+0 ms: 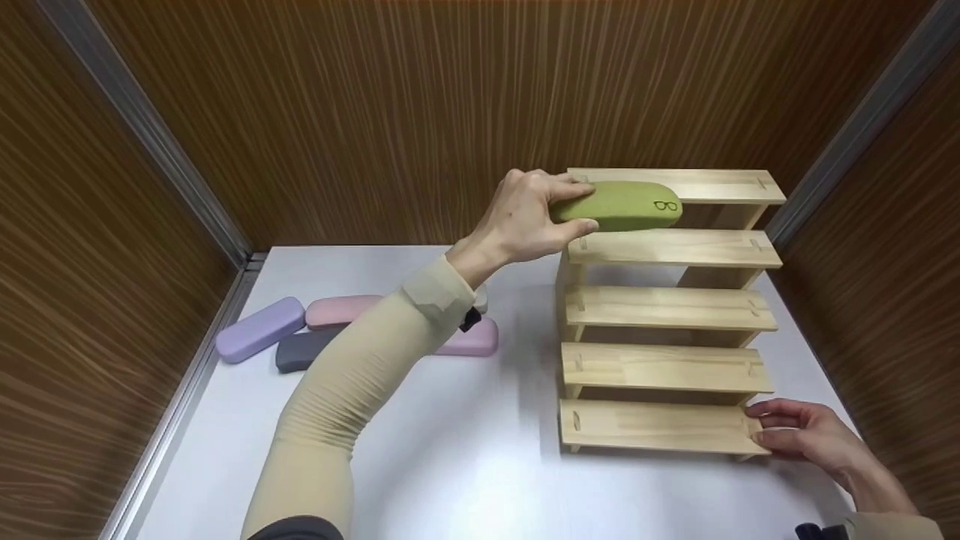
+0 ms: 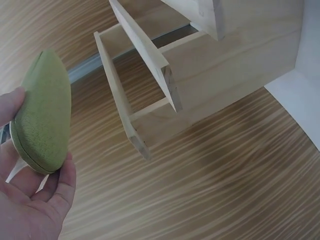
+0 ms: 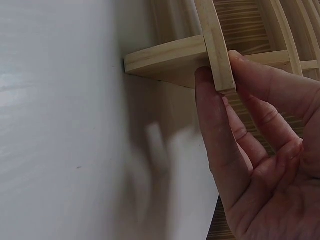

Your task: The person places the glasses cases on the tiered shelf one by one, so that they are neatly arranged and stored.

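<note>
My left hand (image 1: 529,214) holds a green glasses case (image 1: 626,206) by its left end, between thumb and fingers. In the head view the case overlaps the top two steps of a light wooden tiered rack (image 1: 667,304). The left wrist view shows the case (image 2: 46,115) apart from the rack's boards (image 2: 145,50). A small glasses drawing marks its right end. Down at the front right, my right hand (image 1: 814,442) pinches the right end of the lowest step (image 1: 660,426). Seen from the right wrist, thumb and finger lie on opposite faces of that board (image 3: 217,55).
Several more cases lie on the white table (image 1: 442,465) at left: purple (image 1: 259,330), pink (image 1: 341,311), dark grey (image 1: 304,351) and a pinkish one (image 1: 472,339). My left forearm hides part of them. Wood-grain panels (image 1: 375,112) wall in the back and both sides.
</note>
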`<state>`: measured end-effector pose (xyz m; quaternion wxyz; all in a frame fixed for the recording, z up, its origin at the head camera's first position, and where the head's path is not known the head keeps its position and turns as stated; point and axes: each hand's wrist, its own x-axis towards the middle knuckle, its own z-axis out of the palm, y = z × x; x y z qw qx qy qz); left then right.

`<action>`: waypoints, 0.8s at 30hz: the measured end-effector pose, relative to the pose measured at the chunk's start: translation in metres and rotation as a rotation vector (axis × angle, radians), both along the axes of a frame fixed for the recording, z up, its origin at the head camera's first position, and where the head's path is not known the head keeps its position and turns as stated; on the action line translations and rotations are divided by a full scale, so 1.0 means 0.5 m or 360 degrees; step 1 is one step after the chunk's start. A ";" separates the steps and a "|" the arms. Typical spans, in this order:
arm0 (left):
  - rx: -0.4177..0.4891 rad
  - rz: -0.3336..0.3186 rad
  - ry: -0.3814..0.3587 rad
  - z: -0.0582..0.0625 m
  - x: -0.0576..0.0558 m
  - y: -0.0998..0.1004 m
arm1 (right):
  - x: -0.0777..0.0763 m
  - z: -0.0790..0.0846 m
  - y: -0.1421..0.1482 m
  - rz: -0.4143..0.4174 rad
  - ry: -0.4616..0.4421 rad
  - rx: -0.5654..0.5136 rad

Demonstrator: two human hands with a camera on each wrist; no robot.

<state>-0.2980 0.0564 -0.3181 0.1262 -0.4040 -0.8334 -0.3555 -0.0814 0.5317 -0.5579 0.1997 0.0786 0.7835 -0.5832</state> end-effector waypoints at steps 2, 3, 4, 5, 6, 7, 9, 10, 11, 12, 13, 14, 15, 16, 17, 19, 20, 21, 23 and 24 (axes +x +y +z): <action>0.0009 -0.0014 -0.0018 0.002 -0.003 0.010 | 0.000 0.000 -0.002 -0.0001 0.0002 -0.0014; 0.0014 -0.0021 -0.0028 0.002 -0.004 0.014 | 0.000 0.000 -0.004 -0.0001 0.0003 -0.0019; 0.0018 -0.0028 -0.0037 0.003 -0.005 0.018 | 0.000 0.000 -0.005 -0.0003 0.0003 -0.0019; 0.0018 -0.0031 -0.0048 0.004 -0.007 0.023 | 0.000 0.001 -0.006 -0.0005 0.0004 -0.0023; 0.0015 -0.0032 -0.0057 0.006 -0.008 0.027 | 0.000 0.001 -0.007 -0.0005 0.0002 -0.0023; 0.0015 -0.0033 -0.0064 0.007 -0.009 0.030 | 0.000 0.001 -0.007 -0.0007 0.0000 -0.0020; 0.0007 -0.0033 -0.0072 0.010 -0.011 0.038 | 0.000 0.002 -0.008 -0.0011 -0.0008 -0.0016; -0.0001 -0.0030 -0.0078 0.011 -0.013 0.041 | 0.001 0.002 -0.008 -0.0013 -0.0012 -0.0016; -0.0008 -0.0029 -0.0078 0.013 -0.014 0.045 | 0.001 0.002 -0.008 -0.0017 -0.0015 -0.0015; -0.0012 -0.0029 -0.0070 0.015 -0.015 0.049 | 0.001 0.002 -0.008 -0.0015 -0.0018 -0.0007; -0.0021 -0.0029 -0.0063 0.016 -0.016 0.052 | 0.001 0.002 -0.008 -0.0015 -0.0020 -0.0001; -0.0021 -0.0032 -0.0059 0.018 -0.017 0.056 | 0.002 0.002 -0.008 -0.0013 -0.0021 0.0003; -0.0032 -0.0030 -0.0058 0.020 -0.018 0.059 | 0.002 0.002 -0.008 -0.0013 -0.0022 0.0007; -0.0046 -0.0028 -0.0052 0.022 -0.019 0.063 | 0.003 0.002 -0.008 -0.0011 -0.0019 0.0015; -0.0056 -0.0028 -0.0041 0.024 -0.020 0.067 | 0.003 0.002 -0.008 -0.0008 -0.0017 0.0023; -0.0078 -0.0022 -0.0054 0.028 -0.021 0.075 | 0.005 0.003 -0.008 -0.0007 -0.0013 0.0032; -0.0082 -0.0022 -0.0062 0.029 -0.022 0.080 | 0.005 0.003 -0.009 -0.0009 -0.0012 0.0036; -0.0093 -0.0021 -0.0068 0.031 -0.022 0.084 | 0.005 0.003 -0.009 -0.0013 -0.0011 0.0039; -0.0095 -0.0025 -0.0074 0.033 -0.023 0.092 | 0.006 0.003 -0.010 -0.0015 -0.0005 0.0046; -0.0097 -0.0024 -0.0082 0.034 -0.023 0.096 | 0.006 0.004 -0.010 -0.0017 -0.0003 0.0046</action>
